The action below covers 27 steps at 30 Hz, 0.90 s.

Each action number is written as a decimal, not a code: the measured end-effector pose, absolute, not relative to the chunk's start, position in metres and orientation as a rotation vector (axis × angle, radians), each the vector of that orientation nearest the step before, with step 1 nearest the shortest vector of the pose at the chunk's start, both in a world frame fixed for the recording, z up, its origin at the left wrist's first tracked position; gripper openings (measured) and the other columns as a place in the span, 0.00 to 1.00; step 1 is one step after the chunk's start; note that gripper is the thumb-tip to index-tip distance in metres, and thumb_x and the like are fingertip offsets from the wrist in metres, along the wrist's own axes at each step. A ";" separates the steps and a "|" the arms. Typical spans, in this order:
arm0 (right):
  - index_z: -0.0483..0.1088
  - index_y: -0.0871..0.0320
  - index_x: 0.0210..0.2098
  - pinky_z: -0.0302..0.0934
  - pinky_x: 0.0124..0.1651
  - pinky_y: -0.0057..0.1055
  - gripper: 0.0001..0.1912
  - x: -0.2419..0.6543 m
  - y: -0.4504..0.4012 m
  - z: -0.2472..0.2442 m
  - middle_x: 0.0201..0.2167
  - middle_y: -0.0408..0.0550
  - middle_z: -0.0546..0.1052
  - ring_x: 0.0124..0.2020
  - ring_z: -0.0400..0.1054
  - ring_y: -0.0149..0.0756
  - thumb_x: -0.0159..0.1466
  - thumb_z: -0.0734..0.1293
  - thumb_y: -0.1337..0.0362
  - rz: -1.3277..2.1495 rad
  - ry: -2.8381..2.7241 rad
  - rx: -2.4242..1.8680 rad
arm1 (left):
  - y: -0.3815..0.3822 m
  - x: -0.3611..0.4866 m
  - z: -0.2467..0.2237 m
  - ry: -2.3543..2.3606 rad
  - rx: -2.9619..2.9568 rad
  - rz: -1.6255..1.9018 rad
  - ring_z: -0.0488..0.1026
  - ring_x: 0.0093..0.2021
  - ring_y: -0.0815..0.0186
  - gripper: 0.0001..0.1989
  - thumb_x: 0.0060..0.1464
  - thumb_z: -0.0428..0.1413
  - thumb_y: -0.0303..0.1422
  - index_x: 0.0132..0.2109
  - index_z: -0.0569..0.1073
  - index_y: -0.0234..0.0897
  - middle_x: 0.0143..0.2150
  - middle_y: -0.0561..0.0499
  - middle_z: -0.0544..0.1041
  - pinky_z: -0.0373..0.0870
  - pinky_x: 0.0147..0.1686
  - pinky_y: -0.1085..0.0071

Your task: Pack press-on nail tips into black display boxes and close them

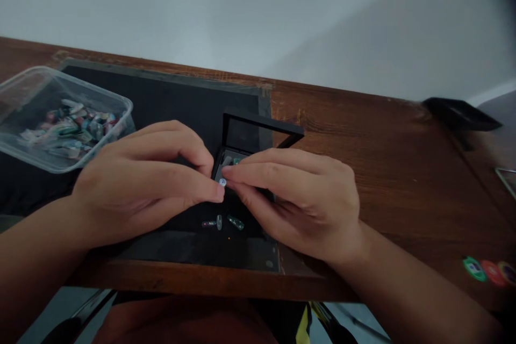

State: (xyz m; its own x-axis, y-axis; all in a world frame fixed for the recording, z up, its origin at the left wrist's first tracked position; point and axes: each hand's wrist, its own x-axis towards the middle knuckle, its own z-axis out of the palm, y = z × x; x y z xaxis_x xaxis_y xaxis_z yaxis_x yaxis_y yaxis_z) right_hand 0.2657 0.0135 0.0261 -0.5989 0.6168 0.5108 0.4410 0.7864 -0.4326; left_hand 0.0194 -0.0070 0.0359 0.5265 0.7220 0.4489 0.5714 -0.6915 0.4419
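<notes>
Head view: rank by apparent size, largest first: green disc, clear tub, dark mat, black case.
1. Dark mat
2. Clear tub
3. Black case, partly hidden
4. Green disc

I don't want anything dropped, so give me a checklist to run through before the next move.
1. Small pale piece at the fingertips: ok.
2. Which hand bears it, left hand or right hand: cannot tell, the tips crowd together.
3. Black case lid raised: ok.
4. Case contents fully visible: not ok, the right hand covers part.
5. Loose pieces apart from both hands: ok.
6. Clear tub upright: ok.
</notes>
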 end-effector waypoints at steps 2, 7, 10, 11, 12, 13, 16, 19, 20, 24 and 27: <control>0.83 0.50 0.46 0.74 0.44 0.24 0.11 0.265 0.013 0.026 0.43 0.40 0.88 0.42 0.82 0.29 0.75 0.67 0.68 0.359 -2.296 -0.789 | -0.010 0.019 0.035 1.093 2.504 0.906 0.80 0.45 0.68 0.09 0.68 0.60 0.29 0.41 0.79 0.53 0.44 0.59 0.82 0.77 0.47 0.69; 0.81 0.50 0.40 0.77 0.42 0.25 0.09 0.258 0.012 0.023 0.41 0.38 0.88 0.41 0.83 0.28 0.71 0.70 0.70 0.611 -2.107 -0.733 | -0.007 0.019 0.035 1.005 2.582 0.939 0.81 0.49 0.67 0.11 0.66 0.61 0.24 0.41 0.79 0.51 0.45 0.57 0.83 0.78 0.51 0.68; 0.80 0.52 0.36 0.78 0.37 0.25 0.08 0.253 0.013 0.019 0.38 0.39 0.88 0.38 0.83 0.31 0.67 0.73 0.73 0.810 -1.937 -0.687 | -0.005 0.019 0.036 1.036 2.572 0.980 0.80 0.49 0.66 0.11 0.67 0.61 0.27 0.40 0.80 0.52 0.44 0.57 0.84 0.79 0.52 0.67; 0.81 0.52 0.36 0.77 0.35 0.26 0.08 0.252 0.013 0.019 0.38 0.40 0.88 0.36 0.83 0.31 0.66 0.73 0.73 0.870 -1.902 -0.686 | -0.005 0.019 0.035 1.046 2.564 1.004 0.80 0.48 0.66 0.10 0.67 0.61 0.29 0.39 0.80 0.52 0.43 0.58 0.84 0.79 0.52 0.67; 0.81 0.53 0.37 0.77 0.33 0.26 0.08 0.252 0.013 0.018 0.38 0.42 0.88 0.34 0.82 0.31 0.64 0.74 0.73 0.926 -1.876 -0.689 | -0.006 0.019 0.035 1.061 2.558 1.023 0.80 0.47 0.66 0.10 0.68 0.61 0.31 0.38 0.80 0.53 0.42 0.59 0.84 0.80 0.52 0.66; 0.82 0.54 0.37 0.77 0.32 0.27 0.07 0.251 0.013 0.018 0.38 0.43 0.88 0.32 0.81 0.31 0.63 0.75 0.73 0.972 -1.852 -0.696 | -0.006 0.018 0.035 1.070 2.559 1.040 0.81 0.46 0.67 0.09 0.68 0.62 0.32 0.38 0.81 0.54 0.40 0.60 0.84 0.80 0.52 0.66; 0.82 0.56 0.37 0.76 0.32 0.26 0.07 0.251 0.014 0.018 0.38 0.45 0.88 0.30 0.81 0.31 0.62 0.76 0.74 1.013 -1.805 -0.693 | -0.009 0.014 0.035 1.062 2.589 1.063 0.82 0.46 0.64 0.09 0.68 0.61 0.35 0.39 0.82 0.58 0.38 0.60 0.84 0.82 0.52 0.63; 0.82 0.56 0.35 0.79 0.39 0.27 0.07 0.251 0.014 0.019 0.39 0.46 0.88 0.38 0.84 0.34 0.62 0.76 0.74 0.948 -1.819 -0.659 | -0.013 0.011 0.039 1.122 2.573 0.982 0.82 0.50 0.62 0.11 0.70 0.58 0.33 0.44 0.82 0.59 0.42 0.59 0.85 0.82 0.57 0.59; 0.82 0.55 0.34 0.79 0.41 0.27 0.08 0.251 0.015 0.018 0.39 0.45 0.88 0.39 0.85 0.35 0.62 0.76 0.75 0.925 -1.828 -0.651 | -0.015 0.010 0.040 1.126 2.574 0.948 0.82 0.51 0.62 0.11 0.70 0.58 0.32 0.45 0.82 0.58 0.44 0.59 0.86 0.81 0.58 0.59; 0.83 0.52 0.36 0.80 0.42 0.28 0.10 0.252 0.014 0.018 0.39 0.44 0.88 0.39 0.85 0.35 0.63 0.75 0.75 0.875 -1.860 -0.627 | -0.017 0.012 0.046 1.102 2.618 0.927 0.80 0.54 0.64 0.10 0.70 0.58 0.31 0.45 0.80 0.55 0.47 0.60 0.86 0.80 0.57 0.62; 0.82 0.51 0.36 0.81 0.42 0.28 0.11 0.252 0.013 0.019 0.39 0.42 0.88 0.40 0.85 0.34 0.65 0.74 0.75 0.884 -1.893 -0.618 | -0.017 0.014 0.047 1.130 2.617 0.972 0.81 0.54 0.63 0.11 0.71 0.57 0.31 0.44 0.80 0.54 0.46 0.60 0.86 0.81 0.55 0.61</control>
State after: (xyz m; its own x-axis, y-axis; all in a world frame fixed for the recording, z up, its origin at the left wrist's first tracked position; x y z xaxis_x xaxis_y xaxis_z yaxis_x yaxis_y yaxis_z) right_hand 0.2523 0.0134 0.0185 -0.4450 0.7204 0.5320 0.0544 0.6147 -0.7869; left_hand 0.0142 -0.0170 0.0474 0.5121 0.6911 0.5101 0.6072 -0.7113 0.3541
